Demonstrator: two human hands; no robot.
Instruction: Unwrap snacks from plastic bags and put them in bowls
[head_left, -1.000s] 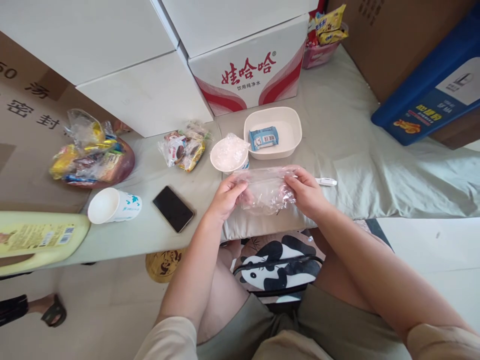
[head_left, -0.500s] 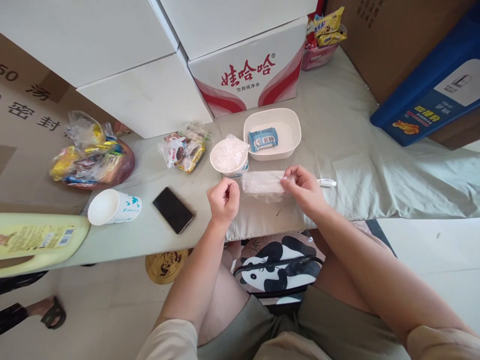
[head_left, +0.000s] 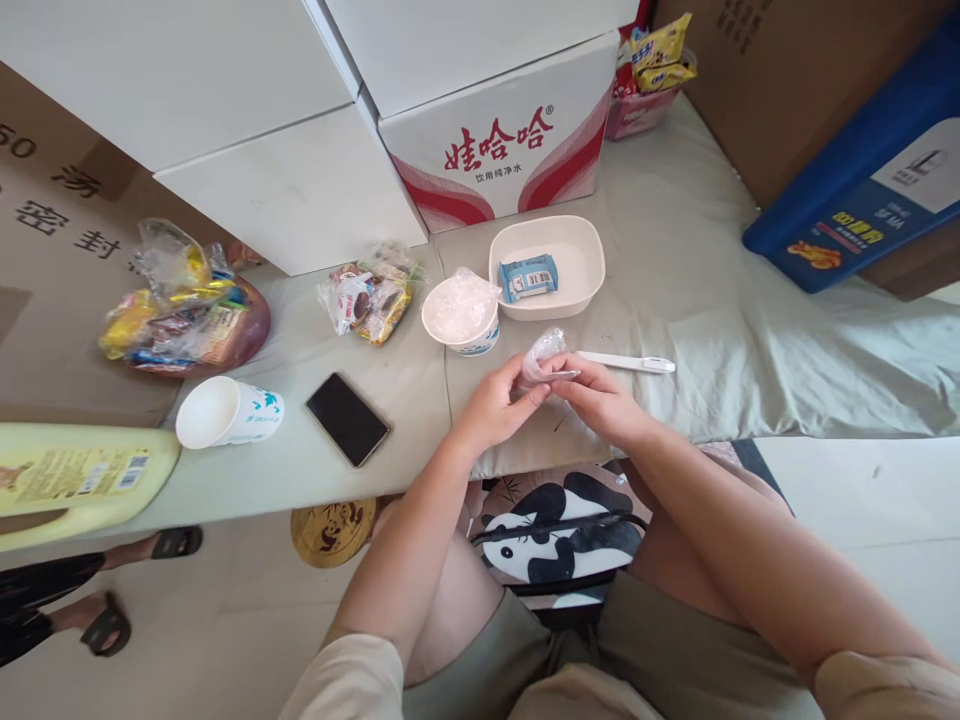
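A clear plastic wrapper (head_left: 546, 352) is bunched up between my two hands, just over the cloth. My left hand (head_left: 496, 402) pinches it from the left, fingers closed. From the other side my right hand (head_left: 598, 396) grips its edge between thumb and fingers. Right behind my right fingers lies a thin white stick-like tool (head_left: 626, 361), its left end hidden by the hand. A paper cup (head_left: 480, 339) stuffed with crumpled clear plastic (head_left: 459, 305) stands behind my left hand. Beside it sits a white bowl (head_left: 584, 284) with a blue packet (head_left: 529, 279) in it.
A black phone (head_left: 348, 419), a tipped paper cup (head_left: 253, 416) and bagged snacks (head_left: 371, 300) lie to the left. At far left are a snack bowl (head_left: 251, 335) and a yellow jug (head_left: 142, 475). White cartons (head_left: 499, 140) line the back; a blue container (head_left: 847, 190) stands right.
The wrapper, stretched flat under my right hand before, is now lifted and bunched. My left hand has moved right from a loose fist to take hold of it. More of the white tool shows.
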